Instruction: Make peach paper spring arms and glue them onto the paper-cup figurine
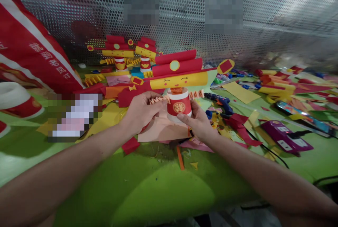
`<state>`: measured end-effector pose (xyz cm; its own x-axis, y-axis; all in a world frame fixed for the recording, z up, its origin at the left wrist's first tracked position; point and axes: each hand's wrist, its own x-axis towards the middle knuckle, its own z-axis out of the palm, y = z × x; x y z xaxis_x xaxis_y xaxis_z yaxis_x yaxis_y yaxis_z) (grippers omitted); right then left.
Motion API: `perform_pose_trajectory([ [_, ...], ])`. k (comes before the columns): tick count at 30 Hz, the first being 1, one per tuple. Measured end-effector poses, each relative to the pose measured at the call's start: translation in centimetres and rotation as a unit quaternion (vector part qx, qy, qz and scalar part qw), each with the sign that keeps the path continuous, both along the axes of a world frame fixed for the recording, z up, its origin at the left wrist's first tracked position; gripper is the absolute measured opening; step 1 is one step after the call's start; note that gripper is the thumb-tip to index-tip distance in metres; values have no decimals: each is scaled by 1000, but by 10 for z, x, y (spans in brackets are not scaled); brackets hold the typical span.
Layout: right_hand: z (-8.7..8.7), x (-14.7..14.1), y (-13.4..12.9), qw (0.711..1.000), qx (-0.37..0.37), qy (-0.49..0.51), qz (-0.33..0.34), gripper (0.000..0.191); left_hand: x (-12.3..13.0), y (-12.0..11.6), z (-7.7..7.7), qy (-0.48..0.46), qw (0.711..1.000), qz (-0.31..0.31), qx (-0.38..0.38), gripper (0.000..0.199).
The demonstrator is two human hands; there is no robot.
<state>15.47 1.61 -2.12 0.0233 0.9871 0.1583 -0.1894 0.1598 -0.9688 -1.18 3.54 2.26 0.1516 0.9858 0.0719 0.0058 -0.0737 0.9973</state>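
Observation:
A paper-cup figure [179, 104] is held upright in front of me. Its body is an upturned red and white cup with a gold emblem, and its yellow rolled head [182, 80] bears a drawn face under a red rolled hat [176, 67]. My right hand [200, 119] grips the cup at its lower right, thumb on the front. On the other side, my left hand [146, 109] pinches the folded orange paper arm [158, 99] where it meets the cup. A second pleated arm [196, 94] sticks out to the right.
Two similar figures [120, 63] stand behind, near a perforated metal panel [179, 30]. A blue glue gun [221, 102], paper scraps [241, 91], a purple power strip [286, 136] and a phone [301, 112] lie right. Paper cups [19, 105] and a red bag [39, 40] are left.

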Motion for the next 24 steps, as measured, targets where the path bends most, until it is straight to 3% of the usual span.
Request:
perform_pose_trajectory([
  [24,-10,2,-1,999,-12,31,38,49,1,-4,3,-25,1000,-18,-5,19],
])
